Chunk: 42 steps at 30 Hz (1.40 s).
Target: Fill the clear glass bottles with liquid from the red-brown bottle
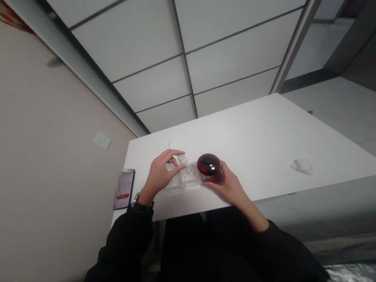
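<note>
My right hand (pixel 228 186) is wrapped round a glossy dark red-brown bottle (pixel 208 165), whose rounded end with a dark centre faces me. My left hand (pixel 163 172), wearing a watch at the wrist, pinches a small whitish, see-through piece (pixel 182 159) between thumb and fingers; it looks like a cap, but its exact kind is unclear. Between and below the hands a clear plastic tray (pixel 184 185) rests on the white table (pixel 254 133). Small pale bits show inside it, too blurred to name. My left hand covers part of this tray.
A phone (pixel 123 189) with a lit screen lies at the table's left edge by the wall. Crumpled white tissue (pixel 302 165) sits to the right. A small whitish scrap (pixel 171 143) lies behind my left hand. Panelled sliding doors (pixel 181 70) stand beyond the table.
</note>
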Tool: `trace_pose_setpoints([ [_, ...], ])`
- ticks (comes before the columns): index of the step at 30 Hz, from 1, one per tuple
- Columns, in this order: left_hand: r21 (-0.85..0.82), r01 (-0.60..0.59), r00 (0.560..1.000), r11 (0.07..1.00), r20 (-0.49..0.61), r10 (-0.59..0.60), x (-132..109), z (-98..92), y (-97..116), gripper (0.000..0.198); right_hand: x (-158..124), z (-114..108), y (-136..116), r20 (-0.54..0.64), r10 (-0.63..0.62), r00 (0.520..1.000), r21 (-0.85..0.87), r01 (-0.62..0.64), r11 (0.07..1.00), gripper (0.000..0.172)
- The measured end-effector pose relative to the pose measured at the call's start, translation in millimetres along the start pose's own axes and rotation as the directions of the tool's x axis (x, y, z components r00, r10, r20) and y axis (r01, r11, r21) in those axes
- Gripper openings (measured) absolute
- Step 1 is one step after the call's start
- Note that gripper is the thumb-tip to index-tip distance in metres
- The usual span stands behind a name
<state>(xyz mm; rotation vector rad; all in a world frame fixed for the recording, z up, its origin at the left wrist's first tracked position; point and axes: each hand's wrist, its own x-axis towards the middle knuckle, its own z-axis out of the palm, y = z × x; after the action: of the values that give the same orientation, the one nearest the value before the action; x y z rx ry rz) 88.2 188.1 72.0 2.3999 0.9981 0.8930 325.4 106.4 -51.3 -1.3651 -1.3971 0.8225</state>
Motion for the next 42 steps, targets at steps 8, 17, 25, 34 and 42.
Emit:
trace_pose_setpoints([
  [8,0.089,-0.049,0.995,0.995,0.088,0.041,4,-3.2,-2,0.033,1,0,0,0.012,0.001,1.000,-0.002,-0.001,1.000,0.082],
  [17,0.008,0.116,0.993,0.993,0.023,-0.117,40,-21.3,-33,0.048,1,0,1,-0.002,-0.013,1.000,-0.002,0.013,1.000,0.080],
  [25,0.261,0.177,0.972,0.949,0.106,-0.210,102,11.0,-123,0.024,0,7,9,-0.038,-0.040,0.998,0.022,0.041,0.999,0.078],
  [34,0.296,0.077,0.971,0.952,0.193,-0.139,105,27.1,-115,0.040,2,5,5,-0.026,-0.018,0.999,0.017,0.019,1.000,0.076],
  [42,-0.193,-0.272,0.784,0.943,0.523,0.334,73,-0.2,26,0.032,1,6,5,-0.051,-0.023,0.998,0.015,0.024,1.000,0.077],
])
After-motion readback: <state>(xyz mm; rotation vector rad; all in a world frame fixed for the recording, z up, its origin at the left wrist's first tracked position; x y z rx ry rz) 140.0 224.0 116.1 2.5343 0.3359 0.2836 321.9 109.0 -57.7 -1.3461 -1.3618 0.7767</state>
